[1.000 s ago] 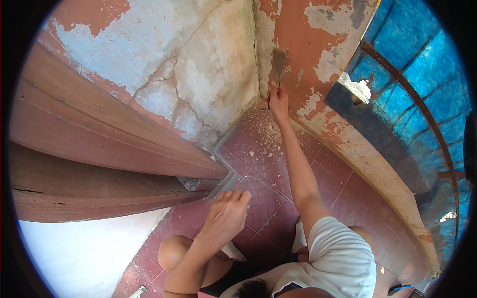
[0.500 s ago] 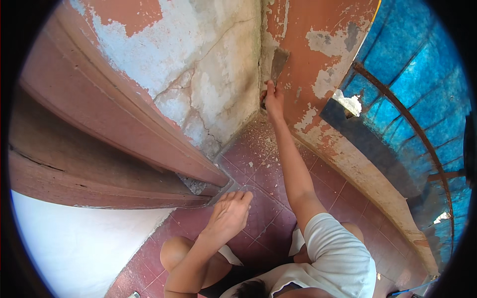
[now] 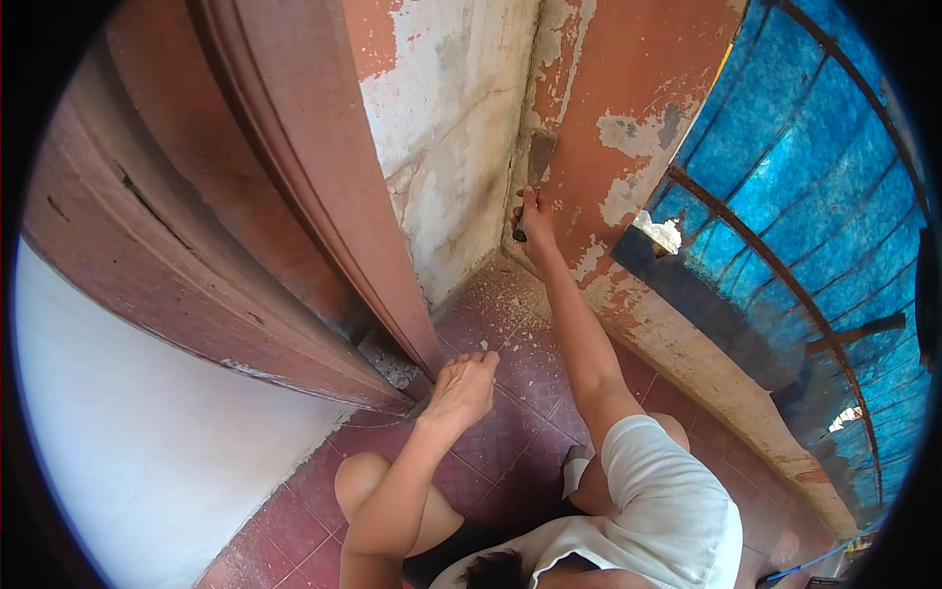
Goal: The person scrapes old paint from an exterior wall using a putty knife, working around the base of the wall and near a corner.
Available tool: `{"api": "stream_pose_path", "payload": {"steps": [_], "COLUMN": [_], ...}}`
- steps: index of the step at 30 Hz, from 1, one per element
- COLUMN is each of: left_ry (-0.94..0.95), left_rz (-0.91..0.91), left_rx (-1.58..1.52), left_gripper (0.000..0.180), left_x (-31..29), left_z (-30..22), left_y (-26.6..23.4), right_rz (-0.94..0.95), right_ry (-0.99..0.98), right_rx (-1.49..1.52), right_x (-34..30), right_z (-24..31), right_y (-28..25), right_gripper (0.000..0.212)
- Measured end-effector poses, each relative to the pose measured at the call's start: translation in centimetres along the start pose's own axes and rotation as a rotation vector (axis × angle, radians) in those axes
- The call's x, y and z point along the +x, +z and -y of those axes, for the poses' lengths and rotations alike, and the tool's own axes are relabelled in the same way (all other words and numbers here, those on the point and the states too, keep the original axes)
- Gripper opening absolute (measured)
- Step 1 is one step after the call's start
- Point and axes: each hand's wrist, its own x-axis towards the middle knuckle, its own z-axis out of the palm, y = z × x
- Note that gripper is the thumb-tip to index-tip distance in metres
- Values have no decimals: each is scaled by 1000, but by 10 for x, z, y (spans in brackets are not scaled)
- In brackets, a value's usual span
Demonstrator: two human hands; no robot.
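Observation:
My right hand (image 3: 536, 226) is closed around the dark handle of a scraper (image 3: 541, 155), arm stretched forward. The scraper's broad, flat blade points up against the orange-painted wall (image 3: 618, 69), close to the inner corner. Patches of paint are gone there, and bare grey and cream plaster shows. My left hand (image 3: 461, 395) hangs over the floor beside the foot of the door frame, its fingers curled in a loose fist. Nothing shows in it, though its palm is turned out of sight.
A brown wooden door frame (image 3: 294, 128) rises at the left, with a white wall (image 3: 147, 393) below it. Peeled, cracked plaster (image 3: 461, 108) adjoins the corner. Paint flakes (image 3: 515, 299) litter the red tiled floor (image 3: 294, 520). Blue sheeting with rusty bars (image 3: 785, 187) stands at the right.
The view has shifted, bringing more of the door frame in. My right hand and the scraper sit slightly lower along the wall by the corner. My left hand keeps its curled shape.

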Motion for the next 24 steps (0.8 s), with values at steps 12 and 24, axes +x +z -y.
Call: {"api": "stream_pose_path", "payload": {"steps": [12, 24], "left_ry": [-22, -22], "left_rz": [-40, -8], "left_rx": [-52, -54], "left_gripper": [13, 13], "left_x": [1, 13], "left_z": [5, 5], "left_y": [-7, -3], "right_rz": [55, 57], "right_ry": [-22, 20], "right_rx": [-37, -103], "right_x": [7, 8], "right_z": [25, 45], "right_y": [8, 19], "right_gripper": [33, 31]}}
